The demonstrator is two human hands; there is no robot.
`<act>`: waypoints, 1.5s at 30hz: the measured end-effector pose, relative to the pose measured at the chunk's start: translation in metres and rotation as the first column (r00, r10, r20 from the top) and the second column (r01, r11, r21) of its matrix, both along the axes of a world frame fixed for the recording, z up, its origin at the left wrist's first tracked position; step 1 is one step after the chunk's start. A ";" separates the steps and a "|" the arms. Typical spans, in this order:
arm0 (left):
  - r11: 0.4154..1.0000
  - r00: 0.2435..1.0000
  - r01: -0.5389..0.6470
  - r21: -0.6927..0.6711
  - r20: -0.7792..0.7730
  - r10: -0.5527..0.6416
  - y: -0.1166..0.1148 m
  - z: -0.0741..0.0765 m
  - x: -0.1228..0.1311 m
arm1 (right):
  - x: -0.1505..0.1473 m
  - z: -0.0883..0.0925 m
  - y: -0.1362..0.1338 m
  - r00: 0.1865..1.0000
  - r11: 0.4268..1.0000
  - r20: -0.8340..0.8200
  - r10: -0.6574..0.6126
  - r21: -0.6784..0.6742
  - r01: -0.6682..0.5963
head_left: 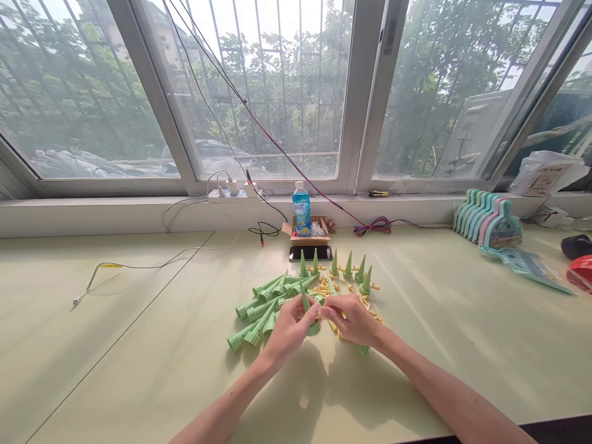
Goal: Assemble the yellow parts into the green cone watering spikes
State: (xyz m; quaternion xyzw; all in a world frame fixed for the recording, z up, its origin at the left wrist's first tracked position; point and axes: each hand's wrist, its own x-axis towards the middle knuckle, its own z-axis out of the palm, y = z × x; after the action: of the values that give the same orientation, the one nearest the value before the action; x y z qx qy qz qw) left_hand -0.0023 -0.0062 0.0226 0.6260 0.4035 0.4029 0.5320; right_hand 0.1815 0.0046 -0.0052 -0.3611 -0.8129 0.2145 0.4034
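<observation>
A green plastic cone spike (304,296) stands nearly upright in my left hand (290,324), its fingers wrapped round it and its wide base showing below. My right hand (354,317) is closed in a pinch against the side of this cone. A bit of yellow shows at the fingertips, but what they hold is mostly hidden. Left of my hands lies a pile of green cone spikes (250,336). Small yellow plastic pieces (324,287) are scattered behind and under my right hand. Several upright green cones (349,266) with yellow pieces sticking out sideways stand in a curved row behind.
Behind the cones lie a phone (311,253) and a small cardboard box (319,239) with a blue bottle (302,213). A white cable (152,266) crosses the table at left. Coiled wires (374,226) and pastel plastic scoop-shaped items (488,221) are at right.
</observation>
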 end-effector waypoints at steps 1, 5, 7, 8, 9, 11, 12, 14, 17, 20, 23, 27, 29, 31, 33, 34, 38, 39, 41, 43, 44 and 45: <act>1.000 1.000 0.004 -0.002 -0.002 -0.004 0.000 0.000 0.000 | 0.000 0.000 0.000 1.000 1.000 -0.001 0.007 -0.003 -0.007; 0.999 1.000 0.021 -0.025 -0.012 -0.022 -0.001 0.001 0.001 | 0.000 -0.001 0.001 0.999 0.999 -0.017 0.043 -0.016 -0.044; 0.999 1.000 0.018 -0.029 -0.011 -0.018 -0.001 0.001 0.001 | -0.001 -0.001 0.001 0.999 0.999 -0.018 0.033 -0.016 -0.034; 1.000 1.000 0.010 -0.028 -0.007 -0.010 -0.001 0.001 0.001 | -0.001 -0.001 0.001 1.000 1.000 -0.016 0.019 -0.016 -0.019; 1.000 1.000 0.001 -0.028 -0.001 -0.001 0.000 0.000 0.001 | -0.001 -0.001 0.001 1.000 1.000 -0.012 0.002 -0.020 -0.002; 0.999 1.000 -0.015 -0.034 0.014 0.015 0.000 0.000 0.000 | -0.001 0.000 0.000 1.000 0.999 -0.009 -0.022 -0.034 0.021; 0.999 1.000 -0.020 -0.043 0.021 0.021 0.001 0.000 0.000 | 0.000 0.001 -0.001 1.000 0.999 -0.011 -0.021 -0.044 0.021; 0.998 0.999 -0.023 -0.064 0.031 0.025 0.002 0.000 -0.001 | 0.000 0.002 -0.003 1.000 0.998 -0.025 0.005 -0.060 -0.006; 0.996 0.999 -0.025 -0.080 0.032 0.028 0.002 0.000 0.000 | 0.001 0.002 -0.004 0.998 0.997 -0.046 0.043 -0.063 -0.046; 0.997 1.000 -0.022 -0.070 0.021 0.024 0.002 0.001 0.000 | 0.001 0.001 -0.003 0.998 0.997 -0.045 0.046 -0.060 -0.049; 0.999 1.000 -0.019 -0.030 0.002 0.019 0.001 0.001 0.000 | 0.001 -0.001 -0.002 0.999 0.998 -0.019 0.033 -0.044 -0.034; 1.000 1.000 0.002 -0.017 -0.010 -0.002 0.000 0.002 0.001 | 0.000 -0.003 0.000 1.000 0.999 -0.007 0.016 -0.034 -0.016; 1.000 1.000 0.013 -0.027 -0.009 -0.013 -0.001 0.003 0.001 | 0.000 -0.002 0.001 1.000 0.999 -0.008 0.026 -0.036 -0.026; 0.999 1.000 0.019 -0.034 -0.009 -0.019 -0.001 0.004 0.001 | 0.000 -0.002 0.002 0.999 0.998 -0.004 0.040 -0.038 -0.040; 0.999 1.000 0.020 -0.036 -0.009 -0.020 -0.001 0.003 0.001 | -0.001 -0.001 0.002 0.999 0.999 -0.001 0.036 -0.040 -0.036; 0.999 1.000 0.016 -0.035 -0.007 -0.016 -0.001 0.003 0.001 | -0.001 -0.001 0.001 1.000 0.999 0.001 0.027 -0.043 -0.027; 0.999 1.000 -0.016 -0.036 0.008 0.016 0.001 0.000 0.000 | 0.000 0.000 -0.003 1.000 0.998 0.000 -0.001 -0.070 0.001; 0.999 1.000 -0.018 -0.043 0.010 0.018 0.001 -0.001 0.000 | 0.000 0.000 -0.003 1.000 0.997 -0.004 0.015 -0.076 -0.015; 0.998 1.000 -0.016 -0.059 0.007 0.016 0.002 -0.002 0.000 | 0.000 0.000 -0.004 0.999 0.996 -0.013 0.044 -0.083 -0.045; 0.997 1.000 -0.012 -0.071 -0.001 0.012 0.002 -0.002 0.000 | 0.001 -0.001 -0.003 0.999 0.995 -0.011 0.048 -0.085 -0.049; 0.997 1.000 -0.013 -0.072 -0.006 0.013 0.002 -0.002 0.000 | 0.001 -0.001 -0.003 0.999 0.996 -0.008 0.045 -0.082 -0.045; 0.997 1.000 -0.014 -0.070 -0.010 0.013 0.002 -0.002 0.000 | 0.001 -0.002 -0.002 0.999 0.996 -0.005 0.042 -0.079 -0.042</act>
State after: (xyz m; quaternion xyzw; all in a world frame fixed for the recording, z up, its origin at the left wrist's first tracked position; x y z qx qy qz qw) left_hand -0.0023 -0.0043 0.0209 0.6063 0.4241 0.3890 0.5488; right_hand 0.1826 0.0025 -0.0071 -0.3591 -0.8105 0.2556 0.3857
